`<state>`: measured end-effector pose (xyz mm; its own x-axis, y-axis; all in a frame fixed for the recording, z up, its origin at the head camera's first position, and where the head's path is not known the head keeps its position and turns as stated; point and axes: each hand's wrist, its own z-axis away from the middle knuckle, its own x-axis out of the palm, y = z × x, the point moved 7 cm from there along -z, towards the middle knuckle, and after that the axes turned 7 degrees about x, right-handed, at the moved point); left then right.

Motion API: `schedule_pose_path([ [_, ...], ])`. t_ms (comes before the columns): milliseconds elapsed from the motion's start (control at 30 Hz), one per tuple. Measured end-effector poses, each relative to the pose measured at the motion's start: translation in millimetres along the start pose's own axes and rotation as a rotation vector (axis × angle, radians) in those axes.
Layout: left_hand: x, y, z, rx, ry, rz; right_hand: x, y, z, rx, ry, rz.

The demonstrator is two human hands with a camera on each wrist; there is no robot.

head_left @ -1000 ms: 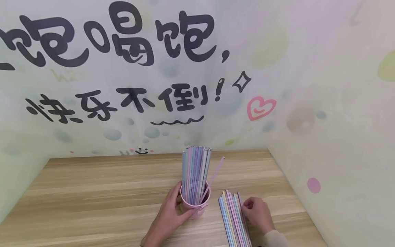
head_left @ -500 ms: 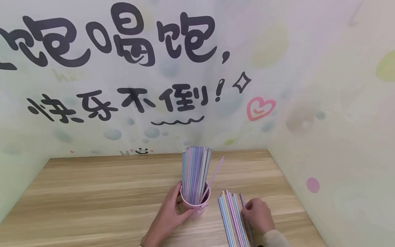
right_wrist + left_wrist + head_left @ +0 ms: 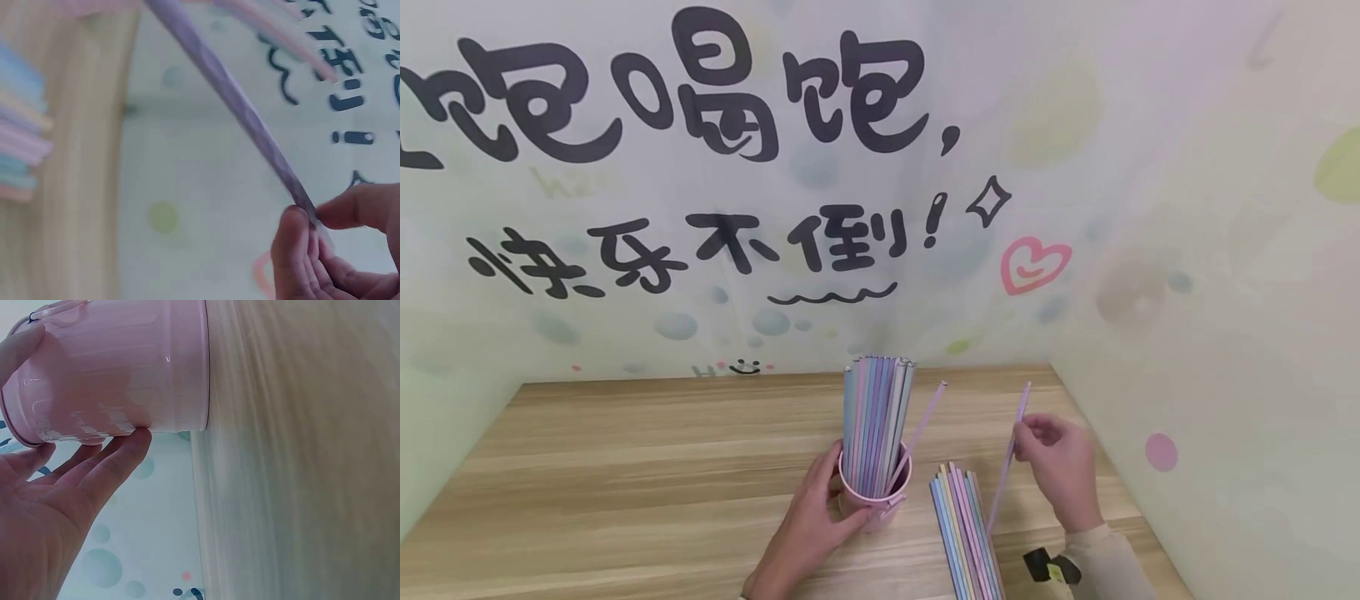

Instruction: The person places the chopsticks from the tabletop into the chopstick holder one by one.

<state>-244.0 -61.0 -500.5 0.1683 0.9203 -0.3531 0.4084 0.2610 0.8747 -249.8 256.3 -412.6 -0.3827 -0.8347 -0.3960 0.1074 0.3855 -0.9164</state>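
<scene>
My left hand [image 3: 808, 521] holds a small pink bucket [image 3: 867, 510] standing on the table, thumb on the near side and the other fingers around the far left side. In the left wrist view, fingertips touch the bucket's wall [image 3: 119, 369]. Many pastel straws [image 3: 874, 425] stand packed inside; a single pink straw [image 3: 925, 422] leans out to the right. Between thumb and fingers, my right hand [image 3: 1060, 471] pinches a purple straw [image 3: 1004, 479], raised and tilted, its lower end near the pile. The right wrist view shows this straw [image 3: 231, 94] close up, gripped near one end.
A row of loose pastel straws [image 3: 964, 529] lies on the wood-grain table [image 3: 662, 483], between bucket and right hand. A patterned wall [image 3: 737, 325] with black lettering rises behind the table, and another wall [image 3: 1225, 333] stands at the right. A black strap [image 3: 1051, 567] shows at the right wrist.
The right hand has drawn the purple straw away from the right edge of the pile and lifted it up and to the right. The left hand and the bucket have stayed put.
</scene>
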Motion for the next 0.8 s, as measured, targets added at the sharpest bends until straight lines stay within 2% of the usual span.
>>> schedule_pose_path([
  [100, -0.3, 0.1, 0.1, -0.001, 0.002, -0.001, -1.7, -25.0, -1.1, -0.051, 0.055, -0.177],
  [200, -0.2, 0.2, 0.1, -0.002, 0.001, -0.005, -0.3, -45.3, -1.3, -0.087, 0.099, -0.303],
  [367, 0.5, -0.4, 0.6, -0.001, -0.008, -0.005, 9.1, -70.1, -1.7, -0.159, 0.132, -0.412],
  [600, 0.7, -2.0, 2.3, 0.001, -0.013, -0.008, 39.8, -84.9, 5.1, -0.248, 0.081, -0.352],
  [800, -0.1, -1.4, 1.0, 0.02, -0.013, 0.002, 69.2, -76.2, 13.4, -0.283, 0.015, -0.26],
])
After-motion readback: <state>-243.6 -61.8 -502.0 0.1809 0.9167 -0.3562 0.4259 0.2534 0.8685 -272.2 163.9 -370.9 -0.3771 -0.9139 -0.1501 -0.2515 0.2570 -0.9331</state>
